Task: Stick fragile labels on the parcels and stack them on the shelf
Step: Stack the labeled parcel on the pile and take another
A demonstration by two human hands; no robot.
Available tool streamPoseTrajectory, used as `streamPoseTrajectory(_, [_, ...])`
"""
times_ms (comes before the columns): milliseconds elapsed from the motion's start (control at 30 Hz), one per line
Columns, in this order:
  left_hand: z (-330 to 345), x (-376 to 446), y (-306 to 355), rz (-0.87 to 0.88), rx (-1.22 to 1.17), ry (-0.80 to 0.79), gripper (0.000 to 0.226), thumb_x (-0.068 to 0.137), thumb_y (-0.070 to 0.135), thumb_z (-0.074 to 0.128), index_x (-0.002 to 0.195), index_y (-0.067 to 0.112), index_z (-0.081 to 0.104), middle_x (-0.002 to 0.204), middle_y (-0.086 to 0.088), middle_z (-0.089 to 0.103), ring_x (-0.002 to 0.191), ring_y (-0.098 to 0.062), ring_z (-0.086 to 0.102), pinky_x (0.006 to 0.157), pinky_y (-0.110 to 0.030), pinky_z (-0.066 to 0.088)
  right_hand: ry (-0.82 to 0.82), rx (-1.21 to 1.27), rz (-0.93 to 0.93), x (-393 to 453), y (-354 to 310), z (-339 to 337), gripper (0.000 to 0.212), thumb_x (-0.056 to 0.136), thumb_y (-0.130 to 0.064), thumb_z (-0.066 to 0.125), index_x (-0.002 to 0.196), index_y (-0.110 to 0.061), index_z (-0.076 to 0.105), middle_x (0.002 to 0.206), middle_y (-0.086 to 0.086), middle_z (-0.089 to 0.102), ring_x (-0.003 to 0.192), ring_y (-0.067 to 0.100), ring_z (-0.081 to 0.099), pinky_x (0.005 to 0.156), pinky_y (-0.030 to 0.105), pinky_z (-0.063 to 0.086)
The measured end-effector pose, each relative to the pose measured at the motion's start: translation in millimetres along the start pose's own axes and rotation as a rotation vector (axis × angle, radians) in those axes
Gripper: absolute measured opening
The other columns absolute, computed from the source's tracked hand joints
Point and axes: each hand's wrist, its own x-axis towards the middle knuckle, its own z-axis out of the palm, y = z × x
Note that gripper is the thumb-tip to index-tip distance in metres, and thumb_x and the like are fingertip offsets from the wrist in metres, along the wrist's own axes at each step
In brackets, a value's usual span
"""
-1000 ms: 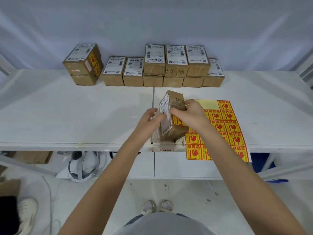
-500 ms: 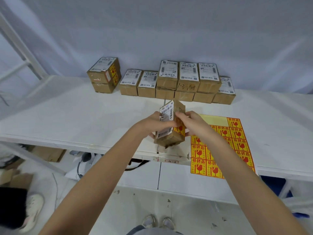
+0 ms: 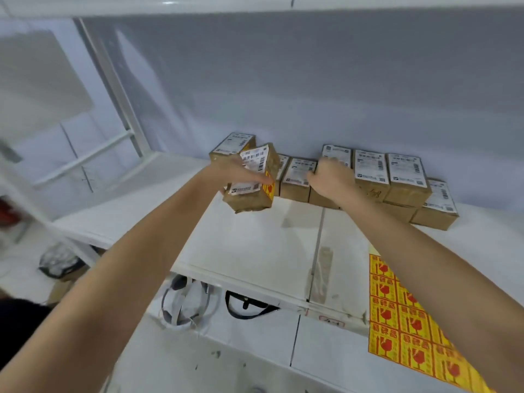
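My left hand (image 3: 235,171) grips a brown parcel (image 3: 252,197) and holds it tilted in the air above the white shelf board (image 3: 249,245). The parcel has a white shipping label and a yellow fragile label (image 3: 268,189) on its side. It hangs just in front of the labelled stack (image 3: 232,143) at the back left. My right hand (image 3: 331,180) reaches into the row of parcels (image 3: 371,168) along the back wall, with curled fingers against a low parcel (image 3: 297,177). Whether it grips one is unclear. The sheet of fragile labels (image 3: 408,330) lies at the front right.
A white upright post (image 3: 113,89) stands at the left, and another shelf board (image 3: 255,7) runs overhead. On the lower level under the front edge lie a white headset (image 3: 181,304) and a black strap (image 3: 243,307).
My left hand alone now carries the parcel, moved up and back towards the left stack. My right hand let go of it and reached to the back row. The view swung left and up.
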Motion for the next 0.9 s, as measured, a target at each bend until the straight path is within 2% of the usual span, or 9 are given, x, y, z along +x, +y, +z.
streamPoseTrajectory(67, [-28,11,-3,0.024,0.021,0.058,0.044,0.074,0.044,0.076,0.101,0.023,0.047,0.102,0.001,0.056,0.091,-0.018,0.056,0.072,-0.03,0.05,0.021,-0.118,0.035,25,-11,-3,0.041,0.095,-0.034,0.044,0.118,-0.001,0.052,0.119,0.02,0.051,0.111,0.035,0.049,0.083,0.038,0.046])
streamPoseTrajectory(133, [-54,25,-7,0.035,0.062,0.094,0.038,0.076,0.042,0.074,0.096,0.023,0.048,0.091,0.002,0.057,0.079,-0.015,0.055,0.059,-0.025,0.045,0.006,-0.208,0.112,46,-18,-4,0.043,0.093,-0.033,0.047,0.123,-0.003,0.046,0.126,0.019,0.045,0.116,0.034,0.045,0.086,0.038,0.044])
streamPoseTrajectory(233, [-84,51,-13,0.025,0.145,0.105,0.059,0.069,0.051,0.077,0.112,0.019,0.051,0.106,-0.003,0.06,0.093,-0.023,0.058,0.073,-0.031,0.048,-0.062,-0.296,0.231,66,-17,0,0.044,0.09,-0.033,0.052,0.125,-0.008,0.047,0.125,0.016,0.045,0.115,0.031,0.045,0.078,0.035,0.042])
streamPoseTrajectory(400, [-109,91,-16,0.03,0.238,0.097,0.079,0.061,0.059,0.078,0.123,0.019,0.05,0.116,-0.004,0.059,0.105,-0.028,0.057,0.089,-0.039,0.049,-0.148,-0.36,0.393,74,-6,18,0.059,0.092,-0.047,0.042,0.136,-0.008,0.042,0.14,0.017,0.04,0.126,0.033,0.042,0.093,0.039,0.043])
streamPoseTrajectory(467, [-113,105,-17,0.045,0.25,0.098,0.08,0.058,0.062,0.078,0.12,0.018,0.051,0.112,-0.004,0.061,0.101,-0.027,0.059,0.087,-0.038,0.05,-0.145,-0.354,0.427,73,-1,24,0.067,0.092,-0.057,0.034,0.136,-0.007,0.042,0.142,0.018,0.038,0.127,0.032,0.041,0.087,0.036,0.041])
streamPoseTrajectory(600, [-116,127,-22,0.09,0.227,0.105,0.065,0.064,0.056,0.078,0.11,0.021,0.048,0.102,-0.002,0.058,0.095,-0.024,0.057,0.075,-0.033,0.045,-0.158,-0.371,0.428,72,2,32,0.079,0.089,-0.067,0.03,0.14,-0.007,0.035,0.144,0.019,0.035,0.132,0.035,0.035,0.096,0.04,0.038])
streamPoseTrajectory(667, [-114,134,-25,0.116,0.235,0.112,0.062,0.065,0.055,0.079,0.109,0.023,0.049,0.101,-0.001,0.058,0.095,-0.024,0.057,0.079,-0.033,0.047,-0.159,-0.382,0.444,73,0,34,0.081,0.087,-0.069,0.032,0.141,-0.009,0.033,0.144,0.02,0.036,0.131,0.036,0.035,0.098,0.041,0.037])
streamPoseTrajectory(767, [-112,147,-30,0.127,0.254,0.145,0.08,0.049,0.066,0.079,0.113,0.024,0.053,0.105,0.002,0.063,0.098,-0.023,0.06,0.091,-0.039,0.049,-0.161,-0.37,0.46,75,-1,36,0.079,0.085,-0.069,0.038,0.139,-0.013,0.034,0.142,0.021,0.037,0.131,0.038,0.034,0.101,0.044,0.034])
streamPoseTrajectory(900, [-112,169,-35,0.126,0.262,0.177,0.099,0.036,0.071,0.074,0.12,0.026,0.05,0.107,0.001,0.062,0.099,-0.024,0.059,0.091,-0.042,0.049,-0.145,-0.305,0.485,82,-2,38,0.074,0.081,-0.068,0.046,0.133,-0.015,0.038,0.138,0.02,0.043,0.127,0.038,0.037,0.101,0.044,0.033])
